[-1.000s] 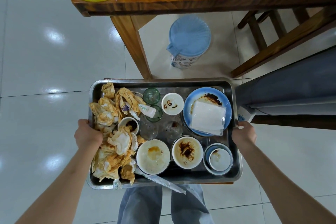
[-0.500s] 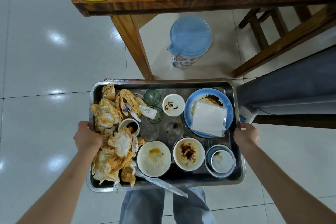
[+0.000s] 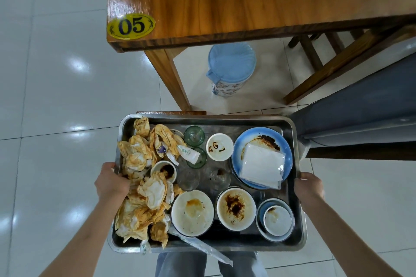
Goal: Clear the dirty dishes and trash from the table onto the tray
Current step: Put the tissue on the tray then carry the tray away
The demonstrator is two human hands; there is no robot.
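A metal tray hangs level in front of me, below the wooden table. My left hand grips its left rim and my right hand grips its right rim. Piled on the left of the tray are stained crumpled napkins. A blue plate with a white plastic packet sits at the back right. Dirty white bowls line the front, with a small bowl stacked in a blue one. Small glasses and a sauce dish fill the middle.
The table carries a yellow oval "05" tag at its near corner. A blue-lidded bin stands on the tiled floor beneath it. A wooden chair and a grey cushioned seat are at the right. My legs show below the tray.
My view has tilted up, so more of the tabletop shows and the tray sits lower in frame. Both hands keep their grip on the tray rims.
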